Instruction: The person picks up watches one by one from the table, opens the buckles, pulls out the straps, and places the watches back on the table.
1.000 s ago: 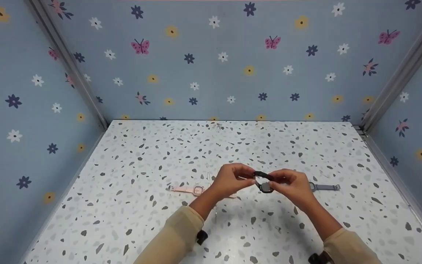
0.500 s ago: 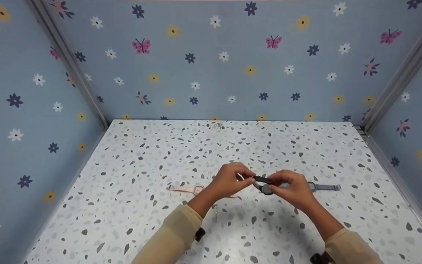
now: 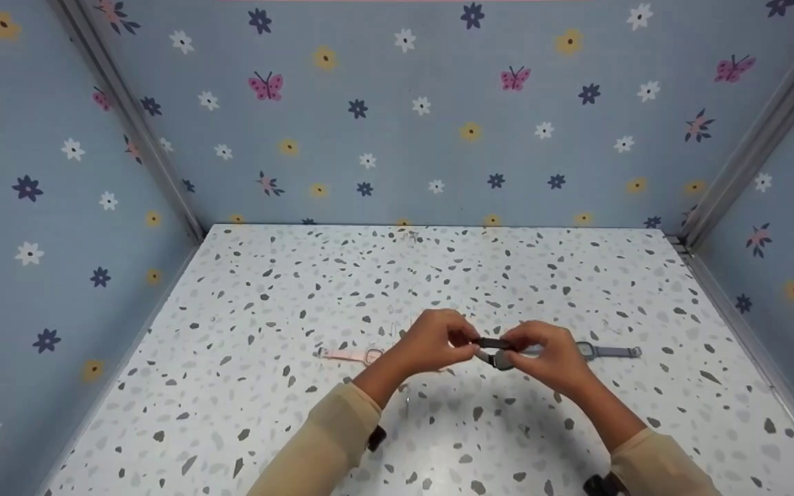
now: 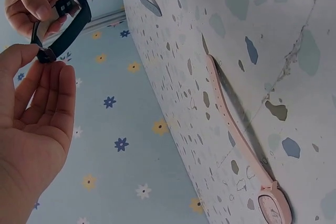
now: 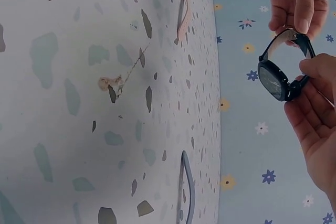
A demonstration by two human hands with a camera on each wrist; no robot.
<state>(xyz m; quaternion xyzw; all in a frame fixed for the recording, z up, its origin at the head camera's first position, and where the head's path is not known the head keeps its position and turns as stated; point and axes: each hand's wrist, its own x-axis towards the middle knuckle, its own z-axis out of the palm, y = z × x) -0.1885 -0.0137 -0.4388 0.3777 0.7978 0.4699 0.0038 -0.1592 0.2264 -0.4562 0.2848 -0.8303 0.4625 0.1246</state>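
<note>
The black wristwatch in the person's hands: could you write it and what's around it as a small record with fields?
Held item: black wristwatch with a rounded face
Strap: curved into a loop; whether it is fastened cannot be told
Left hand: pinches the strap
Right hand: grips the watch near its face
Surface: white table with grey speckles
Lying to the left: pink wristwatch, partly hidden
Lying to the right: grey-purple wristwatch, partly behind the right hand
Backdrop: pale blue flower-print walls

Three watches — two sleeves
</note>
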